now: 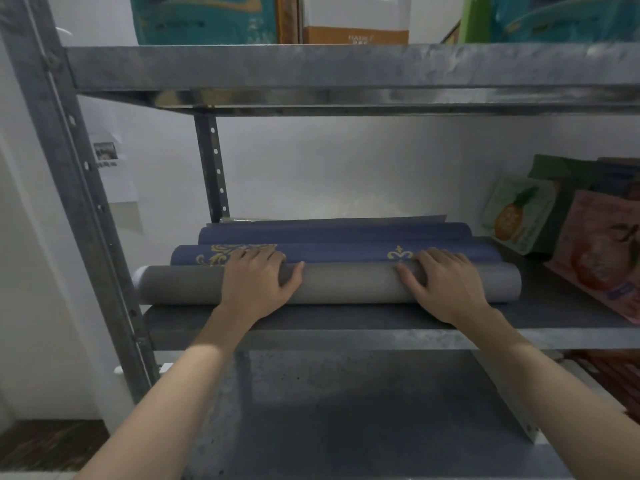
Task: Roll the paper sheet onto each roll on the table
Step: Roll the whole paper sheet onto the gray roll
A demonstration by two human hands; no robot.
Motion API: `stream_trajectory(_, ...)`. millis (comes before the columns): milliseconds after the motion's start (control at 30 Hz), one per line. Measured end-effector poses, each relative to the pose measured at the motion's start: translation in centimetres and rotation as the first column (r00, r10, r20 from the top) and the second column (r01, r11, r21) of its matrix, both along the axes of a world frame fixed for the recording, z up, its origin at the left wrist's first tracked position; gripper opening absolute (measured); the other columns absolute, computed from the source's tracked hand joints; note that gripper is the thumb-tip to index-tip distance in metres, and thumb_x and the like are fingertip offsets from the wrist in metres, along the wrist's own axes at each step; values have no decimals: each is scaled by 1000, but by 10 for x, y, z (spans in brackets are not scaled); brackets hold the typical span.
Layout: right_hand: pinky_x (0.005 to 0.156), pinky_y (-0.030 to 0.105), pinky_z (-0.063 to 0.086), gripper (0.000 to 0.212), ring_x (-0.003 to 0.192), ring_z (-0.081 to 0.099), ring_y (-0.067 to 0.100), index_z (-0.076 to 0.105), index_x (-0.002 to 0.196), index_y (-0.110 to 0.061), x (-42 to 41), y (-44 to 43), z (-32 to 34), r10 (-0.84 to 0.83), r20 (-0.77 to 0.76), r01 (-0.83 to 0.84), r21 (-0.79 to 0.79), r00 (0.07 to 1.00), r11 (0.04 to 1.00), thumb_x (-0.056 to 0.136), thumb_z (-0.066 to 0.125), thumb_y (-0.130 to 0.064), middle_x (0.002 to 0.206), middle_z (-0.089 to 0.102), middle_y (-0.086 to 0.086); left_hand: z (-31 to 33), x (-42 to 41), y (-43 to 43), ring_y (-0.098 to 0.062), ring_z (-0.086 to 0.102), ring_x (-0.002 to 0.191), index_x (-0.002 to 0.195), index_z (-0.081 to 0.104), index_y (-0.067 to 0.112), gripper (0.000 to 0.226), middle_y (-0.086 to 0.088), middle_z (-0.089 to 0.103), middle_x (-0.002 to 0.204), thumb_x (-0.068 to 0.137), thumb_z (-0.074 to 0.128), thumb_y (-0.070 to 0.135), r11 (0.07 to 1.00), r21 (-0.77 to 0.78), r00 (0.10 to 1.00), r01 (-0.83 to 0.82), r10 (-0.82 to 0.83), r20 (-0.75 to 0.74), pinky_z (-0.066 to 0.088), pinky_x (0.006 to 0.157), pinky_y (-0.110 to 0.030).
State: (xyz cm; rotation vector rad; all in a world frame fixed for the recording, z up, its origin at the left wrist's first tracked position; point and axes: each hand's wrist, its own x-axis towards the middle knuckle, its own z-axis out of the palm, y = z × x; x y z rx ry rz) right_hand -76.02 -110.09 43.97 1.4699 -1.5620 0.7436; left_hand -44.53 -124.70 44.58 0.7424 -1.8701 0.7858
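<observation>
Three rolls lie mid-frame: one grey roll point(346, 284) and two blue ones, the gold-patterned blue roll point(346, 254) and the rear blue roll point(332, 232). Two hands: left hand point(258, 278), right hand point(441, 285). Three shelf boards: upper shelf board point(346, 67), middle shelf board point(346, 322), lower shelf board point(346, 410). Two metal uprights at left: front upright point(79, 202), rear upright point(213, 168). At right, three bags show: pineapple bag point(516, 213), pink bag point(602, 251), green bag point(561, 168). Along the top edge, two teal packs, left teal pack point(204, 17) and right teal pack point(568, 19), and one brown-and-white box point(355, 36).

I am seeing a bare strip of shelf point(346, 322) lying open in front of the grey roll point(346, 284), and the gap under the upper shelf point(346, 67) is leaving room above the rolls. Two blue rolls point(346, 255) are lying packed just behind it. Snack packets point(519, 213) are crowding the right end, and a steel post point(79, 188) is flanking the left.
</observation>
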Motion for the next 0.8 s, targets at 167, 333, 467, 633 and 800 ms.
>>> stream_trajectory(167, 75, 42, 42, 48, 77, 62, 33, 70, 89, -11, 5, -3, 1, -25, -7, 25, -25, 1000, 999, 100, 47, -52, 82, 67, 9, 0, 1, -1, -25, 67, 68, 77, 70, 13, 52, -4, 71, 74, 102, 45, 50, 1000, -14, 1000, 15, -16, -25, 51, 68, -39)
stream_trajectory(333, 78, 44, 44, 46, 78, 62, 35, 70, 90, -11, 11, -5, 2, -5, 0, 5, -34, 1000, 999, 100, 48, -50, 83, 67, 10, 0, 4, -3, -25, 69, 70, 78, 72, 13, 42, -3, 73, 77, 99, 55, 45, 999, -31, 999, 32, -33, -34, 53, 68, -38)
stream_trajectory(467, 80, 43, 44, 45, 81, 63, 34, 71, 94, -11, 13, -5, 3, -2, 10, 2, -27, 1000, 1000, 100, 48, -50, 86, 68, 10, 0, 5, -3, -26, 70, 74, 82, 74, 12, 39, -4, 74, 80, 99, 56, 43, 999, -20, 998, 32, -33, -47, 53, 73, -40)
stream_trajectory(633, 79, 41, 41, 38, 76, 62, 31, 71, 91, -12, 17, 0, 7, -4, -11, 3, -85, 1000, 996, 100, 52, -45, 83, 69, 8, 5, 5, 7, -26, 65, 69, 81, 69, 12, 43, -4, 70, 74, 100, 48, 44, 999, 11, 998, 39, -38, -58, 49, 70, -40)
stream_trajectory(800, 79, 42, 41, 34, 76, 63, 30, 71, 88, -14, 21, 2, 9, -16, -21, 14, -110, 1000, 994, 100, 57, -43, 81, 70, 6, 5, 7, 11, -25, 64, 69, 81, 69, 13, 42, -3, 70, 74, 100, 48, 44, 999, 42, 999, 26, -24, -34, 47, 70, -40)
